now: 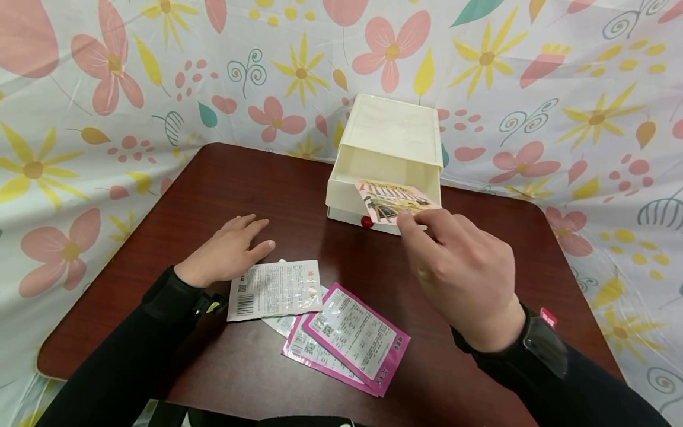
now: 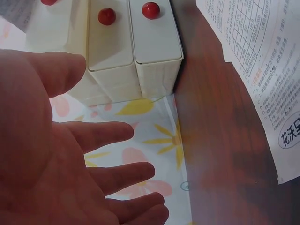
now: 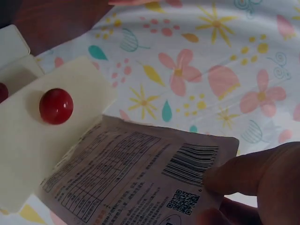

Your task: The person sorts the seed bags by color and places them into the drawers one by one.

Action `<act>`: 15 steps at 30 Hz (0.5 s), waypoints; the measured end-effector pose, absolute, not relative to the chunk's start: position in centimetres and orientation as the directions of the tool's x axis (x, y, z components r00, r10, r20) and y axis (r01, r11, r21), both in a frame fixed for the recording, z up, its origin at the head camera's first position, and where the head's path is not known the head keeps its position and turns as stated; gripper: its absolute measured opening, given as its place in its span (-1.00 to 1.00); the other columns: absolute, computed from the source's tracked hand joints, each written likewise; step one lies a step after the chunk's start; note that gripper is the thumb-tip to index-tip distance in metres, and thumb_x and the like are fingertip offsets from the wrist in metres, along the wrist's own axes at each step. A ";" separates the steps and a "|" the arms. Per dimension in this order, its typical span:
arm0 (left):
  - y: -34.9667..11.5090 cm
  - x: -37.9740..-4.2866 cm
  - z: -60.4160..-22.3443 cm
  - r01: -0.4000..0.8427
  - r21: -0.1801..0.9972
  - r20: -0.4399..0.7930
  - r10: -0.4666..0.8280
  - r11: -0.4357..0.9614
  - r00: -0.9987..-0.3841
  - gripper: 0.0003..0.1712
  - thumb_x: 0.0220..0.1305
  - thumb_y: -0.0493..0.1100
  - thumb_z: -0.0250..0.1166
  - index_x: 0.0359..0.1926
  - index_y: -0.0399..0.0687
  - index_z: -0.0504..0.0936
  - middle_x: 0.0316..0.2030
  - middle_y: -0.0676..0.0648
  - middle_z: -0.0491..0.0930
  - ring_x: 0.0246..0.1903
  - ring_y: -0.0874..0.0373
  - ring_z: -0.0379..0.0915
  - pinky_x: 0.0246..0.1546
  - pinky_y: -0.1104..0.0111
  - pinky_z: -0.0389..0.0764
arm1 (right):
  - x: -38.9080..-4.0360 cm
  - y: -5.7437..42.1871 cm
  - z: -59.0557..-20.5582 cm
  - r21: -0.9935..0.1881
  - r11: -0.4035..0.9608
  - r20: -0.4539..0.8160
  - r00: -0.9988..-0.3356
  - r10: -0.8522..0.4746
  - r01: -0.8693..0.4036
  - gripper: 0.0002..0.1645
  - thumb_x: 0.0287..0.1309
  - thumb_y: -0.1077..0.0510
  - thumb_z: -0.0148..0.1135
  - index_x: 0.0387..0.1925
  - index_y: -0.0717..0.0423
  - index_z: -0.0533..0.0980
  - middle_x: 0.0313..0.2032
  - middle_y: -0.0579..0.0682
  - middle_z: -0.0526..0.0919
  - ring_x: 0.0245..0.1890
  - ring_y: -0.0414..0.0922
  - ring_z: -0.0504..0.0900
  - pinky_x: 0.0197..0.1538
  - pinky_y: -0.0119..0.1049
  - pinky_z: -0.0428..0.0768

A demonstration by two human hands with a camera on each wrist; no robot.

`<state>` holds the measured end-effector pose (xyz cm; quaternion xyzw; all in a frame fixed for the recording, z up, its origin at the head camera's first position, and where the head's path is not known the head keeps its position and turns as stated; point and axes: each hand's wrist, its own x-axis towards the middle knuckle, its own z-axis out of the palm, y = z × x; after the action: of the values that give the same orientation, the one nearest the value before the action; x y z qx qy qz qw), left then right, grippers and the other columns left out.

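A colorful packet (image 1: 392, 198) is pinched by the right hand (image 1: 466, 273) just right of the frame's center, before a cream drawer box (image 1: 395, 127); left of center, the left hand (image 1: 226, 249) is held with fingers apart near a white packet (image 1: 283, 287).

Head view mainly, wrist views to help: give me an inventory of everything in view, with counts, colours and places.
Held packet: one, pink and multicoloured front, at the open drawer
White packets: at least two, white, stacked near the left hand
Pink-edged packets: at least two, pink and white, overlapping, near the table's middle
Drawer unit: one, cream, far side; top drawer out
Red knobs: three, red, on the drawer fronts
Table: one, reddish brown, under everything
Floral cloth: count unclear, white patterned, around the table
Sleeves: two, black, on the arms
Wrist straps: two, black, on the wrists
Hands: two, left by the white packets, right hand pinching the held packet
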<state>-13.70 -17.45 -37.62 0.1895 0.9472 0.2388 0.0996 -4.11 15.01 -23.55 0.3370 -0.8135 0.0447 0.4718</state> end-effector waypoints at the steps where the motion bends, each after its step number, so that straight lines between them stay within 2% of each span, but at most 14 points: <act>1: -17.4 -13.7 -37.7 0.310 0.492 -0.099 0.406 0.814 -0.909 -0.22 0.53 0.19 0.01 0.51 -0.23 0.18 0.47 -0.40 0.00 0.46 -0.34 -0.20 0.35 -0.21 -0.08 | -4.2 15.0 -23.6 0.240 0.771 0.788 -0.345 -0.510 -0.590 -0.80 0.25 0.38 0.16 -0.21 0.23 0.69 -0.41 0.14 0.61 -0.65 0.04 0.46 -0.74 -0.12 0.35; 9: -17.2 -13.9 -37.9 0.307 0.495 -0.100 0.405 0.813 -0.909 -0.21 0.52 0.20 0.02 0.50 -0.24 0.20 0.47 -0.41 0.01 0.45 -0.33 -0.19 0.35 -0.21 -0.06 | -4.8 14.7 -23.8 0.220 0.788 0.722 -0.447 -0.528 -0.575 -0.84 0.22 0.37 0.24 -0.18 0.26 0.66 -0.38 0.18 0.60 -0.59 0.07 0.50 -0.68 -0.13 0.44; 13: -17.2 -14.1 -37.9 0.311 0.483 -0.115 0.411 0.819 -0.904 -0.21 0.53 0.20 0.01 0.51 -0.24 0.17 0.48 -0.40 -0.02 0.46 -0.34 -0.23 0.35 -0.23 -0.10 | -5.5 14.3 -24.1 0.235 0.805 0.680 -0.500 -0.536 -0.544 -0.84 0.14 0.36 0.32 -0.21 0.25 0.66 -0.35 0.18 0.60 -0.56 0.07 0.52 -0.65 -0.14 0.48; 15: -17.3 -14.2 -38.0 0.313 0.466 -0.125 0.412 0.828 -0.903 -0.20 0.53 0.19 0.01 0.52 -0.24 0.14 0.48 -0.40 -0.04 0.46 -0.34 -0.25 0.34 -0.26 -0.13 | -6.0 14.0 -24.3 0.247 0.813 0.658 -0.524 -0.540 -0.528 -0.85 0.16 0.35 0.30 -0.20 0.25 0.66 -0.34 0.19 0.60 -0.55 0.07 0.52 -0.64 -0.15 0.49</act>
<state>-14.24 -17.30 -37.96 0.1909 0.9495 0.2231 0.1109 -5.96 13.99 -24.35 0.3059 -0.8729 -0.0084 0.3799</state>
